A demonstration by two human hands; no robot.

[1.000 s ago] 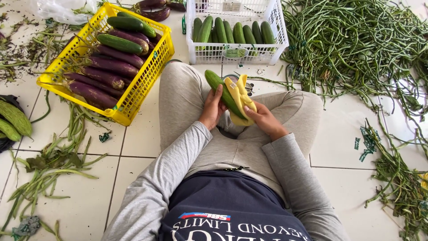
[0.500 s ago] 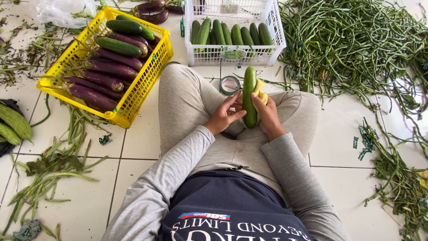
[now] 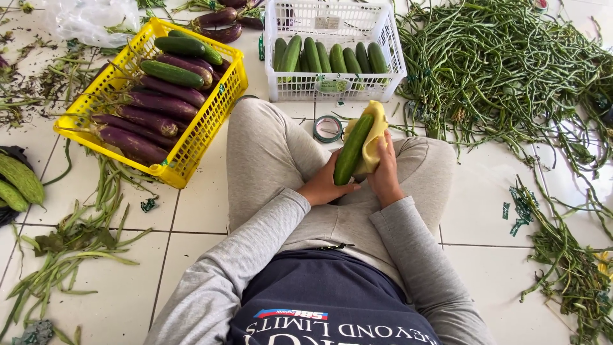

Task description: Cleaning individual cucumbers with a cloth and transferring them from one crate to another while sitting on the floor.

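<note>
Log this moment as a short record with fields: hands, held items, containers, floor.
left hand: left hand grips the lower end of a cucumber
right hand: right hand presses a yellow cloth against the cucumber
yellow crate: purple eggplants, a few cucumbers
white basket: row of cucumbers
floor: long beans heaped at right, tape roll near the knees

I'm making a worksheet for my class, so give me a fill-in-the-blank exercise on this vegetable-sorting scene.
1. The left hand holds the lower end of a green ____.
2. The right hand presses a ____ cloth against it.
3. The white basket holds only ____.
4. The purple eggplants lie in the ____ basket.

Missing words: cucumber; yellow; cucumbers; yellow
</note>
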